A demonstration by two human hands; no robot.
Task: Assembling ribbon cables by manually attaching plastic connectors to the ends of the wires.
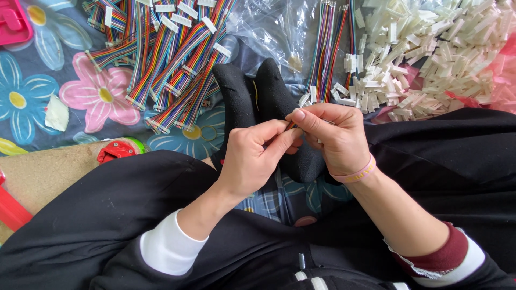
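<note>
My left hand (pixel 252 156) and my right hand (pixel 336 137) meet above my black-socked feet (pixel 269 102), fingertips pinched together on a small piece of coloured wire (pixel 290 125) that is mostly hidden between the fingers. The right wrist wears a pink band (pixel 356 173). A bundle of rainbow ribbon cables (pixel 325 51) lies just beyond the right hand. A large heap of finished rainbow cables with white connectors (pixel 166 53) spreads out beyond the left hand.
A pile of white plastic connector housings (pixel 430 53) on clear plastic fills the upper right. A flowered cloth (pixel 64 86) covers the floor. A red object (pixel 115 151) and brown board (pixel 48 174) sit at left. A pink box corner (pixel 13 21) shows top left.
</note>
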